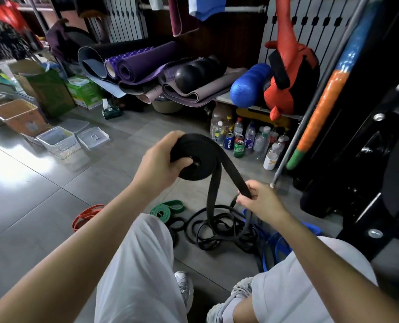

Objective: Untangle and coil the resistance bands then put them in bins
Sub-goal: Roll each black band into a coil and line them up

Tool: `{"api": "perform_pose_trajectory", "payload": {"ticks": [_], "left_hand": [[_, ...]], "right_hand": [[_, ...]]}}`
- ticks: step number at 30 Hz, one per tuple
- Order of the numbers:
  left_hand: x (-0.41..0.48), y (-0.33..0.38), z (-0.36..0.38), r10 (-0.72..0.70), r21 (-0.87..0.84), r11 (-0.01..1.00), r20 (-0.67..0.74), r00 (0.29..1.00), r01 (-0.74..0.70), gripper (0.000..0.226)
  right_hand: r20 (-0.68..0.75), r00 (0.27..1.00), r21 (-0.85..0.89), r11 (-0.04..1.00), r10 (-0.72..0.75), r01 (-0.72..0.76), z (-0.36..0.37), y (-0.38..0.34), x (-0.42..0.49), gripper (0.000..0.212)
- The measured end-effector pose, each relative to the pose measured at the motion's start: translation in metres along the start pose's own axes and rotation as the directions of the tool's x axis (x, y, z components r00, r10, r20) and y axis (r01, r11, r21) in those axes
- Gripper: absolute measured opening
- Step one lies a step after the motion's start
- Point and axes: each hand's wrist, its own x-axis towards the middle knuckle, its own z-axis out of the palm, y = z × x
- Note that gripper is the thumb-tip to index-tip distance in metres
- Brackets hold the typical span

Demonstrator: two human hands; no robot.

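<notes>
A flat, matte black resistance band (204,150), half wound into a thick coil, is gripped at frame centre by the left hand (161,162); its loose tail is pinched by the right hand (261,201).

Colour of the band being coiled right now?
Black. The coiled band shows best in the head view.
</notes>
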Motion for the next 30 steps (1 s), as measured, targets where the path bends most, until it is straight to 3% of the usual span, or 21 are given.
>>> {"api": "perform_pose_trajectory", "payload": {"ticks": [3, 5, 9, 14, 18, 21, 24, 27, 30], "left_hand": [[0.008, -0.004, -0.010, -0.047, -0.067, 0.997, -0.056, 0.997, 0.043, 0.043], [0.012, -0.008, -0.015, -0.075, -0.077, 0.995, -0.079, 0.994, 0.069, 0.045], [0.014, -0.019, -0.019, -0.095, 0.006, 0.995, -0.072, 0.993, 0.096, 0.041], [0.012, -0.037, -0.017, -0.142, 0.040, 0.989, -0.071, 0.987, 0.145, 0.041], [0.009, -0.046, -0.015, -0.156, 0.070, 0.985, -0.068, 0.985, 0.161, 0.042], [0.006, -0.049, -0.012, -0.156, 0.118, 0.980, -0.050, 0.986, 0.161, 0.043], [0.004, -0.049, -0.006, -0.141, 0.148, 0.979, 0.005, 0.990, 0.139, 0.042], [0.004, -0.049, -0.003, -0.159, 0.144, 0.977, 0.013, 0.987, 0.155, 0.042], [0.004, -0.053, -0.006, -0.171, 0.158, 0.973, 0.009, 0.985, 0.168, 0.043]], "right_hand": [[0.020, 0.994, 0.025, 0.994, 0.104, -0.105, 0.020, 0.024, -0.013, 0.020], [0.032, 0.979, 0.151, 0.967, 0.204, -0.206, 0.031, 0.033, -0.020, 0.017], [0.095, 0.935, 0.522, 0.783, 0.340, -0.338, 0.026, 0.035, -0.024, 0.003], [0.111, 0.924, 0.849, 0.448, 0.367, -0.280, 0.007, 0.034, -0.023, 0.014], [0.187, 0.929, 0.891, 0.343, 0.318, -0.297, -0.003, 0.044, -0.024, 0.003], [0.262, 0.930, 0.899, 0.285, 0.259, -0.333, -0.004, 0.051, -0.026, 0.018], [0.251, 0.943, 0.948, 0.139, 0.221, -0.285, 0.001, 0.051, -0.027, 0.023], [0.224, 0.929, 0.965, 0.070, 0.293, -0.254, 0.003, 0.052, -0.024, 0.026], [0.244, 0.895, 0.958, 0.050, 0.374, -0.282, -0.003, 0.053, -0.022, 0.045]]}}
